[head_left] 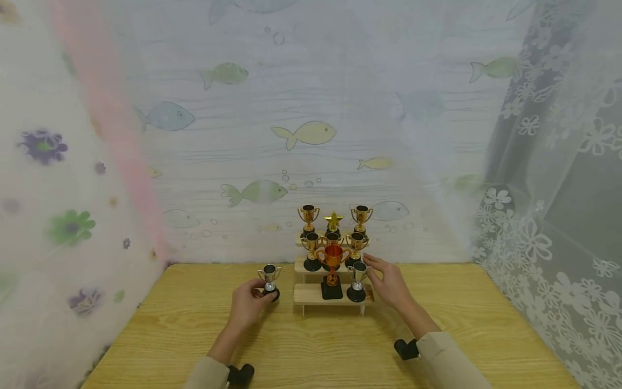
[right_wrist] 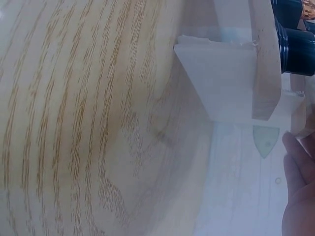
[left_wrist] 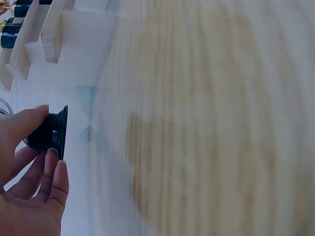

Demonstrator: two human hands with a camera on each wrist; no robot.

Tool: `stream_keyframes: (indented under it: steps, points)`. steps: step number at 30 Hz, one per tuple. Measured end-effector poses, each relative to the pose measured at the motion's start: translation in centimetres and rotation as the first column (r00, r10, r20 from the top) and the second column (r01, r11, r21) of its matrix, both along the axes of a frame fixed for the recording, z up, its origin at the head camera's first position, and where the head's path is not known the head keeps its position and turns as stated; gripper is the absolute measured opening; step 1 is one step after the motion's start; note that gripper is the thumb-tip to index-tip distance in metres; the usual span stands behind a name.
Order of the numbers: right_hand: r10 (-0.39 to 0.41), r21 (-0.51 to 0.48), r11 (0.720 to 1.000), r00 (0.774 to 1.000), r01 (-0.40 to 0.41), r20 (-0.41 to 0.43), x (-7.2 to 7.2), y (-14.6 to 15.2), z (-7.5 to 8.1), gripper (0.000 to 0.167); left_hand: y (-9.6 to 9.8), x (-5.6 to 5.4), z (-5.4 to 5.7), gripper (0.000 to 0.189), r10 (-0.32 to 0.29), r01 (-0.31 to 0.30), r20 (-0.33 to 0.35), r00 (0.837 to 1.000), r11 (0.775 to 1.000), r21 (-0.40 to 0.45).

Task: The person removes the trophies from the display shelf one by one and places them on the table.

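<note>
My left hand [head_left: 249,305] pinches a small silver trophy cup [head_left: 270,274] by its black base [left_wrist: 48,133], thumb on one side and fingers on the other. It is upright, to the left of a tiered wooden stand [head_left: 306,293]. My right hand [head_left: 391,283] is at the stand's right side, fingers extended toward the middle step; in the right wrist view its fingers [right_wrist: 295,162] show near the stand's edge, partly cut off. On the bottom step are an orange-bronze trophy [head_left: 333,258] and another silver trophy [head_left: 358,274]. Several gold trophies [head_left: 311,244] fill the steps above.
A gold star trophy [head_left: 333,220] stands in the middle of the top step. Behind the wooden table [head_left: 194,340] hangs a fish-patterned backdrop [head_left: 311,178]. A lace curtain [head_left: 539,243] borders the right side. Black wrist mounts [head_left: 406,349] sit by both sleeves.
</note>
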State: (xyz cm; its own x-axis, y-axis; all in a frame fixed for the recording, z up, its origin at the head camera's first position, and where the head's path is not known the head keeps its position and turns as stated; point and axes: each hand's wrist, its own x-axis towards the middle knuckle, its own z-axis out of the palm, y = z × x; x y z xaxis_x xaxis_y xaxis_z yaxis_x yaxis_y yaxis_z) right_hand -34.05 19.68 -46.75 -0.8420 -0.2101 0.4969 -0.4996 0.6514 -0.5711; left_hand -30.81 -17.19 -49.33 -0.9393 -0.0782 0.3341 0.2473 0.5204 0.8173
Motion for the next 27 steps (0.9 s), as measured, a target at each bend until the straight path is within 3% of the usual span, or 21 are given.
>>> stream_keyframes:
  steps: [17, 27]
  points:
    - [-0.004, 0.007, 1.0, 1.0, 0.004, -0.01, -0.2, 0.0, 0.2, 0.035, 0.2, -1.7, -0.4, 0.029, 0.06, -0.065, 0.112, 0.992, 0.997, 0.037]
    - [-0.009, 0.003, 1.0, 1.0, 0.009, -0.001, 0.0, 0.0, 0.1, 0.034, 0.4, -1.9, -0.6, 0.028, 0.068, -0.079, 0.149, 0.986, 0.995, 0.065]
